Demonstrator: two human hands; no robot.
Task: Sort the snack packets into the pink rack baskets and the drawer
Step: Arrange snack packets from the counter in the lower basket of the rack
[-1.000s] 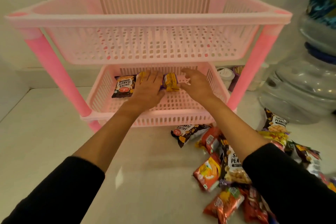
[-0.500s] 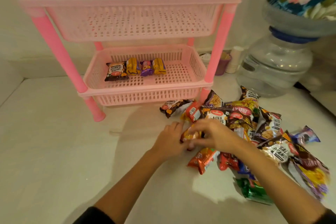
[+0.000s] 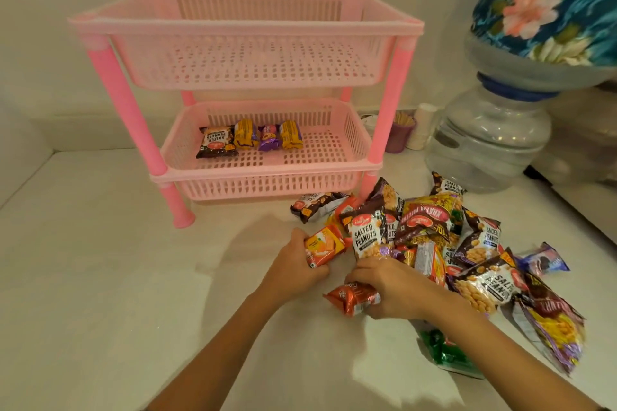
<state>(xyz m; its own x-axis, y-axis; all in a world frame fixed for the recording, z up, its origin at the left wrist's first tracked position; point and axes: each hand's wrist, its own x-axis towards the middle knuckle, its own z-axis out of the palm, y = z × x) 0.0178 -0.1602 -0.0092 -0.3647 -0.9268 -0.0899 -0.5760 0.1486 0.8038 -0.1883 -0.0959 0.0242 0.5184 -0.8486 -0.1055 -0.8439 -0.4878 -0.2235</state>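
A pink two-tier rack (image 3: 397, 77) stands on the white counter. Its upper basket (image 3: 247, 27) holds nothing. In the lower basket (image 3: 267, 173) lie a salted peanuts packet (image 3: 216, 142), two yellow packets (image 3: 245, 134) and a purple one (image 3: 268, 141) in a row. A pile of snack packets (image 3: 444, 237) lies to the right of the rack's front. My left hand (image 3: 295, 269) holds an orange packet (image 3: 323, 244) at the pile's left edge. My right hand (image 3: 390, 287) grips a red-brown packet (image 3: 352, 297) and a salted peanuts packet (image 3: 366, 237).
A large water bottle (image 3: 484, 140) with a blue floral cover stands at the right. A purple cup (image 3: 399, 133) and a white container (image 3: 421, 130) sit behind the rack's right leg. A green packet (image 3: 447, 355) lies by my right forearm.
Both hands came back from the lower basket to the pile. My left hand has taken hold of the orange packet and my right hand has closed on packets.
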